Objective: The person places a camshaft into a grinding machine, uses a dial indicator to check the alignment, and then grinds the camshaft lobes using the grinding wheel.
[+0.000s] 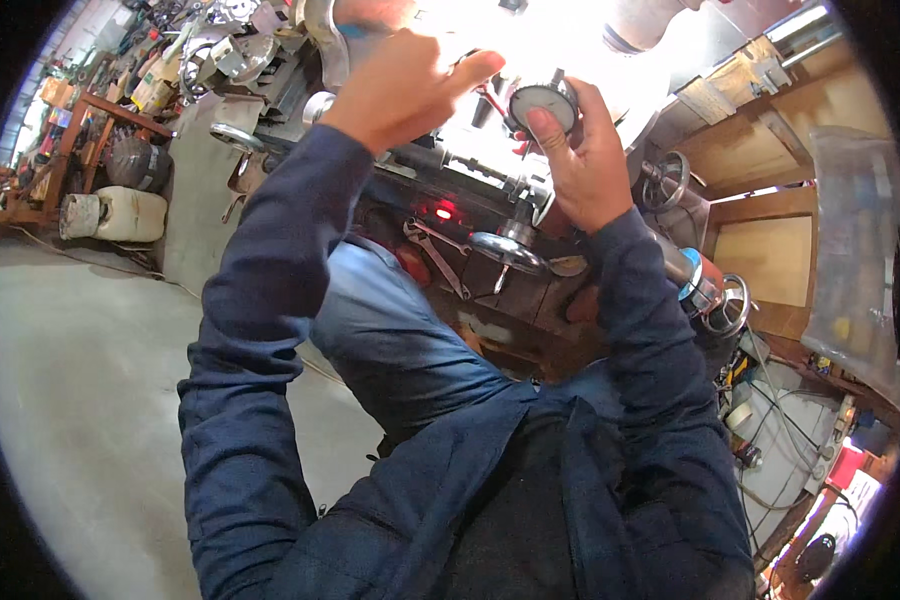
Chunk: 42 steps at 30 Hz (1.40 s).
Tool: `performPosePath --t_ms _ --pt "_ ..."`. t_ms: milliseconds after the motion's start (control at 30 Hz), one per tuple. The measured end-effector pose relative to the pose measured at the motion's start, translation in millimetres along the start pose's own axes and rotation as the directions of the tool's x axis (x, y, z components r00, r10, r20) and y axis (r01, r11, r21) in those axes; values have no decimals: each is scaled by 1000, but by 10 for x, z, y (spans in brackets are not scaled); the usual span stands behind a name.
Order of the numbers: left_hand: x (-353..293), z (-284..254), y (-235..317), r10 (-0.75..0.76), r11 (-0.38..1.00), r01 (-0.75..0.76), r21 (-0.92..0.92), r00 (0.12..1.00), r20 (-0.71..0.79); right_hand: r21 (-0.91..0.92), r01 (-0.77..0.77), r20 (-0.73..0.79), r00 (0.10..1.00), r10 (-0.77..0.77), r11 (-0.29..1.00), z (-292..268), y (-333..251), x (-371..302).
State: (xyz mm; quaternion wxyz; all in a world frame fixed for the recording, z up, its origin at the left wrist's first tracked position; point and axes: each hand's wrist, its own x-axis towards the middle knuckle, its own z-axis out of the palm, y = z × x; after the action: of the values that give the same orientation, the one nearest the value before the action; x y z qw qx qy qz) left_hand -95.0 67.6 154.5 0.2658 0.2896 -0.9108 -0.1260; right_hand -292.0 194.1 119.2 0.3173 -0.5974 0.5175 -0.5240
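Observation:
My right hand (588,155) grips a round disc (543,108) with a grey face and dark ridged rim, much like a dial gauge; its thumb presses on the face. Left of it, my left hand (400,88) is closed, thumb pointing at the disc. What its fingers hold is hidden by the hand and the glare. A thin red piece (492,100) shows between the hands; I cannot tell whether it belongs to either one. Both hands are over a brightly lit machine, whose handwheel (508,252) sits below them.
Spanners (436,255) lie under the machine's front, near a red light (443,212). More handwheels (667,182) stick out at right, beside a wooden cabinet (765,260). At far left are a white jerrycan (132,214) and cluttered metal parts. Grey floor (90,370) extends at left.

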Motion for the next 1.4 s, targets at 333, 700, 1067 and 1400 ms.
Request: performPosePath --t_ms 333,700,1067,1400 --pt "246 -13 209 114 844 -244 478 952 283 105 126 -164 980 -108 986 127 20 -12" --pt "183 111 -15 310 908 -290 303 951 -20 122 -17 -126 992 32 992 40 87 33" --pt "182 -105 491 -14 995 17 -95 999 35 226 -2 -67 998 18 974 4 159 62" --pt "235 188 69 312 944 -302 130 948 -62 252 -20 -44 999 32 968 64 102 92"
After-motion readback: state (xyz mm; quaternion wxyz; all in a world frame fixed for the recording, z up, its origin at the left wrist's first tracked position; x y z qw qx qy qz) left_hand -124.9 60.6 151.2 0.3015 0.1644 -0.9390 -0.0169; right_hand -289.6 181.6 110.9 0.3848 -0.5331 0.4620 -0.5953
